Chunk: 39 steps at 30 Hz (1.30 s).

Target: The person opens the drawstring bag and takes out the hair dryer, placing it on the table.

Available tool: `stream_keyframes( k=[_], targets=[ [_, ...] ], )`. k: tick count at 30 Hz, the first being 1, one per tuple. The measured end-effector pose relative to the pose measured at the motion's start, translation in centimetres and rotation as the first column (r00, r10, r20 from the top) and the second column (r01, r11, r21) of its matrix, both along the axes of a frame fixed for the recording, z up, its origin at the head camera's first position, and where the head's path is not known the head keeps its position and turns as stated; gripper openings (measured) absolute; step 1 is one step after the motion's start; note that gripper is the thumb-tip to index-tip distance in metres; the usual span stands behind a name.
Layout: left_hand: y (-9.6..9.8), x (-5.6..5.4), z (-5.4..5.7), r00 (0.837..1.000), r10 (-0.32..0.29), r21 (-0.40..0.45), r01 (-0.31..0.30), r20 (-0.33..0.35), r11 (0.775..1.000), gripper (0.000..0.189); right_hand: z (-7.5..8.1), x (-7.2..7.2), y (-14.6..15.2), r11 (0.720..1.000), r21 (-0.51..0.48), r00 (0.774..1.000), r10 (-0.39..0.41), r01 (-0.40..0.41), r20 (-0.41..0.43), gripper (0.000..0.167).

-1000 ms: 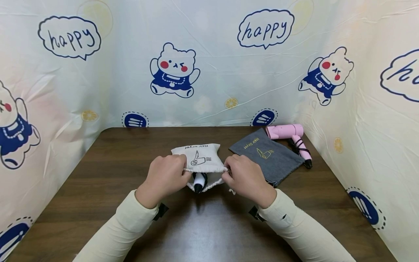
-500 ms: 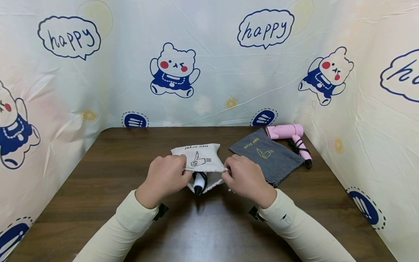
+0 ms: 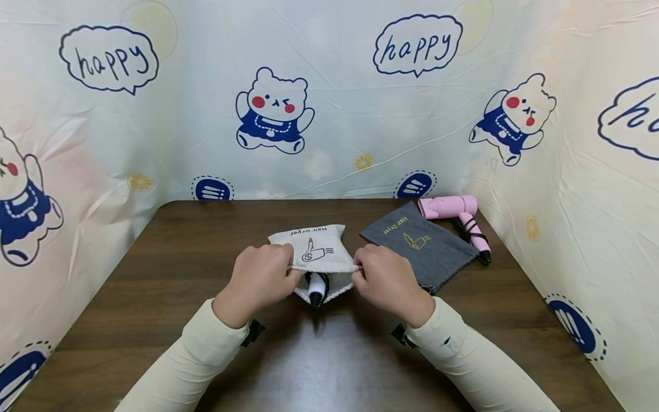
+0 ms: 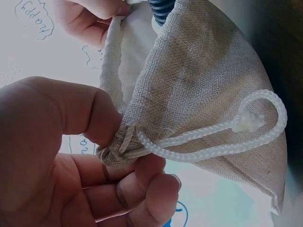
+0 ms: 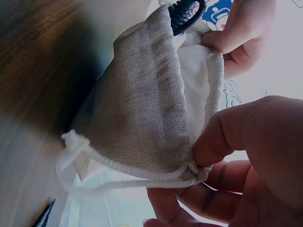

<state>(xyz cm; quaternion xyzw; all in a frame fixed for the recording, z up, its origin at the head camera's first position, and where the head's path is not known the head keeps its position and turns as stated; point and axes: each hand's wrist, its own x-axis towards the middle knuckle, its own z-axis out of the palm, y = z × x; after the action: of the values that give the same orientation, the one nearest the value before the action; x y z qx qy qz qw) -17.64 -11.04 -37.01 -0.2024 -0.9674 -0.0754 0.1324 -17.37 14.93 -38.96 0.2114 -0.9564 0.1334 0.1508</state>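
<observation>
Between my hands is a white drawstring bag printed with "Hair Dryer" and a dryer drawing, its mouth spread toward me. A white hair dryer handle, with a black cord wound on it and a black end, pokes out of the mouth; the rest is hidden inside. My left hand pinches the left corner of the mouth between thumb and fingers. At the right corner, my right hand pinches likewise. In the left wrist view a knotted white drawstring loops from the corner; another drawstring hangs in the right wrist view.
A dark grey "Hair Dryer" bag lies flat at the right. Behind it, near the table's right edge, lies a pink hair dryer with its black cord wrapped round the handle. Patterned cloth encloses the back and sides of the brown table.
The dryer handle has shifted slightly to the right within the bag's mouth, and the bag has tilted a little. Both hands stay at nearly the same places, pinching the corners.
</observation>
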Motion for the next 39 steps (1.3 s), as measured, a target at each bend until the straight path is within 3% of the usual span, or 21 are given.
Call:
stream_keyframes(
  k=[22,39],
  targets=[
    [-0.07,0.06,-0.02,1.0,-0.013,-0.019,0.013,0.016,1.0,0.025,0.08,0.03,-0.06,1.0,-0.019,1.0,-0.014,0.014,-0.003,0.008],
    [0.08,0.33,0.24,0.997,0.002,-0.012,-0.001,0.074,1.0,0.022,0.04,0.08,-0.2,0.999,-0.054,1.0,-0.005,0.006,0.009,0.008]
  ],
)
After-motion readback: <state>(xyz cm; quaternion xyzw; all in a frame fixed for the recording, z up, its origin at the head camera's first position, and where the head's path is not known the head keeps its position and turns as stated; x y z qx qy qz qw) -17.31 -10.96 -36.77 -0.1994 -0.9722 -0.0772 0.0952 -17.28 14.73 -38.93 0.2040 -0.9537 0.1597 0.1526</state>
